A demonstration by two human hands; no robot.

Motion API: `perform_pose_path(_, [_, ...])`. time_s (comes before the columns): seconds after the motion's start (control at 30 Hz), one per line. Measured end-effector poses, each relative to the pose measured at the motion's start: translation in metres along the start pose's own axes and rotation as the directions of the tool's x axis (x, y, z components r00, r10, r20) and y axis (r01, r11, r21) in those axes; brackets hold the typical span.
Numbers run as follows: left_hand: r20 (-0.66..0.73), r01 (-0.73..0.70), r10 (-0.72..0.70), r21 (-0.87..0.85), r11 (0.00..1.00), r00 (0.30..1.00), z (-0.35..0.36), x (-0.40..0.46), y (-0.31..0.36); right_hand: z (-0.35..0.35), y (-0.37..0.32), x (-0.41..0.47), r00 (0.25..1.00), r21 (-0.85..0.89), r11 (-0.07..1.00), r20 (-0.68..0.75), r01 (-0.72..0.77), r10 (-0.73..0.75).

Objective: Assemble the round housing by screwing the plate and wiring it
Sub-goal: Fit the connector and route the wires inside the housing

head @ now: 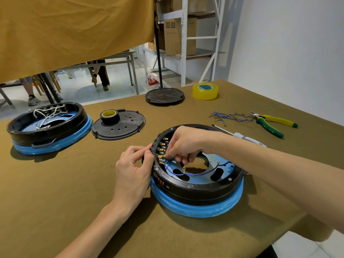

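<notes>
A round housing (197,185) sits near the table's (55,183) front edge, bare cloth to its left. The left hand (134,168) pinches the housing's left rim; the right hand (184,144), inside the rim, pinches a blue wire (197,173) at the brass terminals (161,151).
</notes>
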State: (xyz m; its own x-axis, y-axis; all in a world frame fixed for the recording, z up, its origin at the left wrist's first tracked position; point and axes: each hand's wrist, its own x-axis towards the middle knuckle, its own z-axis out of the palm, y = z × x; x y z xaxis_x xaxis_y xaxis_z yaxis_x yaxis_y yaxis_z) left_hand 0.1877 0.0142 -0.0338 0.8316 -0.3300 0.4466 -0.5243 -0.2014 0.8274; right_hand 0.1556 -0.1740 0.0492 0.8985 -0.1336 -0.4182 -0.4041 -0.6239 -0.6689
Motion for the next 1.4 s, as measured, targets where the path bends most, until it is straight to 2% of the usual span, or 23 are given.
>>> perform_pose_path(0.3, [0.003, -0.035, 0.035, 0.045, 0.998, 0.999, 0.000, -0.001, 0.003, 0.004, -0.002, 0.005, 0.999, -0.022, 1.000, -0.033, 0.014, -0.014])
perform_pose_path(0.53, [-0.058, -0.072, 0.075, 0.047, 0.996, 0.996, -0.002, -0.004, 0.005, 0.021, 0.010, 0.000, 0.980, 0.042, 0.994, -0.180, 0.097, -0.088])
perform_pose_path(1.03, [-0.032, -0.062, 0.062, -0.002, 0.998, 0.998, -0.003, -0.004, 0.004, 0.026, 0.009, -0.001, 0.972, 0.084, 0.989, -0.211, 0.122, -0.102])
perform_pose_path(1.4, [-0.056, -0.072, 0.072, 0.014, 0.997, 0.996, -0.003, -0.003, 0.002, 0.032, 0.014, -0.001, 0.941, -0.005, 0.975, -0.262, 0.221, -0.214])
